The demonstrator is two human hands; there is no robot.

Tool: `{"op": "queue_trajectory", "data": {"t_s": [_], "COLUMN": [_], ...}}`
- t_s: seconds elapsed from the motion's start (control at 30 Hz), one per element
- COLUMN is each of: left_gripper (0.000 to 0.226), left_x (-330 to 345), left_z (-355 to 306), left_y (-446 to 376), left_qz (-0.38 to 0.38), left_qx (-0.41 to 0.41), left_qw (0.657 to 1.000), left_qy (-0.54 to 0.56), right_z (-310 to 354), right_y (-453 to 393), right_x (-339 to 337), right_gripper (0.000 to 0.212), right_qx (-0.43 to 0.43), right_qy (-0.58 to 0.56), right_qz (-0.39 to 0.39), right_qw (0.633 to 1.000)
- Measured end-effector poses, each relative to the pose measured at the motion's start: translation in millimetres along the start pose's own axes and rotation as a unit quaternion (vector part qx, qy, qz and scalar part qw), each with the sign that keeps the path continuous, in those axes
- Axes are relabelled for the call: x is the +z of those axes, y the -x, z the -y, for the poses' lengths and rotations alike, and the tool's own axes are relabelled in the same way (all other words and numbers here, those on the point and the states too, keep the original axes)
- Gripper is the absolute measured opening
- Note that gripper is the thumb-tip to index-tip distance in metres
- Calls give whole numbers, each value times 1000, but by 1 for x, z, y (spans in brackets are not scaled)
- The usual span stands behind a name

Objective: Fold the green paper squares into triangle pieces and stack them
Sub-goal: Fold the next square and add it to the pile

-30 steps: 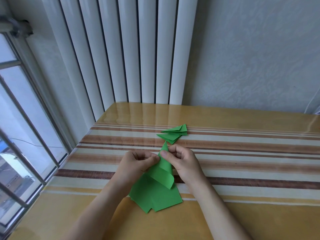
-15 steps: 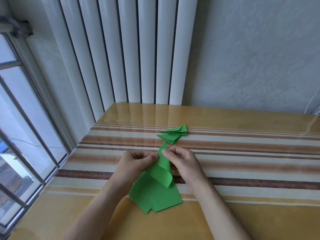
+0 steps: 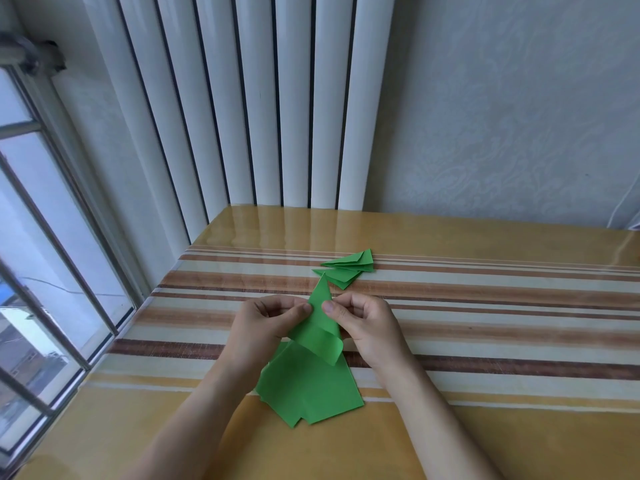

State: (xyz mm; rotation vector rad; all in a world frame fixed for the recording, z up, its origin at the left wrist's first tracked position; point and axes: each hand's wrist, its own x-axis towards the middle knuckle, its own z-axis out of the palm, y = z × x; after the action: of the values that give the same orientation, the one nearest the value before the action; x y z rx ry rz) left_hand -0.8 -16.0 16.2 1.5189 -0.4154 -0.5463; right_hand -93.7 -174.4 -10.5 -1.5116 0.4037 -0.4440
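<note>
Both hands pinch green paper; folded triangles beyond.

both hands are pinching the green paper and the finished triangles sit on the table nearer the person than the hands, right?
Not quite. The head view shows the finished triangles beyond the hands, toward the radiator. The left hand and right hand do pinch the green paper.

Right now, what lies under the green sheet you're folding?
Flat green paper squares lie under the curled sheet, on the striped table. How many squares is hidden by overlap.
</note>
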Motion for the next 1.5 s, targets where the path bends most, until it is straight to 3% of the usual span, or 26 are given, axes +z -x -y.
{"op": "queue_trajectory", "data": {"t_s": [0.3,1.1,1.5], "left_gripper": [13,14,13], "left_x": [1,-2,-8], "left_z": [-4,1,7], "left_y": [3,-5,-12], "left_qz": [-28,-78,-71], "left_qx": [5,-45,-29], "left_qw": [999,995,993], "left_qy": [24,45,86], "right_z": [0,-3,-2], "right_y": [1,-1,1], "right_x": [2,0,-1], "right_gripper": [17,11,14], "right_qx": [8,10,24], "right_qy": [-3,18,72], "right_qz": [36,22,129], "right_qw": [999,1000,989]}}
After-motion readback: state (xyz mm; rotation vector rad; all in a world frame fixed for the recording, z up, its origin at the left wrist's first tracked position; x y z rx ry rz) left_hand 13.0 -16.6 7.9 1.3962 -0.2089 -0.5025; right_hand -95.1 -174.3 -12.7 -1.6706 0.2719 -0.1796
